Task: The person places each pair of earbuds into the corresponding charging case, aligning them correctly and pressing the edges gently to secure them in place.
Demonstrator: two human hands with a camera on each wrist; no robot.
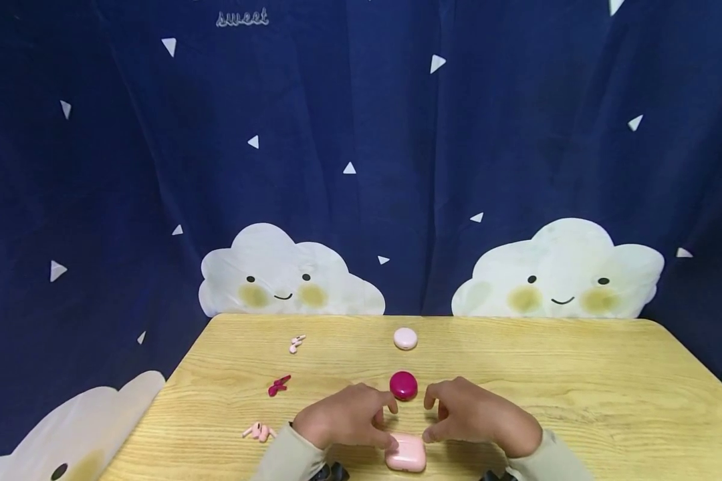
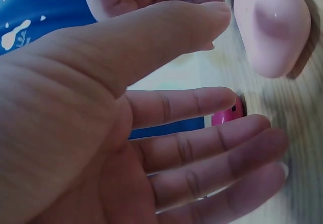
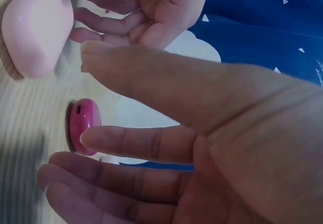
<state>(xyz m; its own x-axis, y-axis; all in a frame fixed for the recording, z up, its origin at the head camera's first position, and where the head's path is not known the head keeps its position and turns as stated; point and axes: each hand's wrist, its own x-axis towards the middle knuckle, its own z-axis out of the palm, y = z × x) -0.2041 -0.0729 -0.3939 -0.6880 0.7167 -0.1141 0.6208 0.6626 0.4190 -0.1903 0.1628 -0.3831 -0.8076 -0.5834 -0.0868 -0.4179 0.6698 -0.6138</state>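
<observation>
A pink earbud case (image 1: 406,453) lies on the wooden table near its front, with its lid down. On its left my left hand (image 1: 353,415) hovers with fingers relaxed and apart; in the left wrist view its thumb stands clear of the pink case (image 2: 272,27). My right hand (image 1: 474,414) hangs on the case's other side, fingers loosely bent and holding nothing. Just beyond the hands sits a round magenta case (image 1: 404,385), also seen past the right fingers as a magenta case (image 3: 85,125). Farther back is a round pale pink case (image 1: 406,339).
Down the table's left side lie pale pink earbuds (image 1: 297,343), magenta earbuds (image 1: 279,385) and light pink earbuds (image 1: 259,432). The wooden table (image 1: 608,387) reaches back to a dark blue curtain (image 1: 397,120) printed with clouds and triangles.
</observation>
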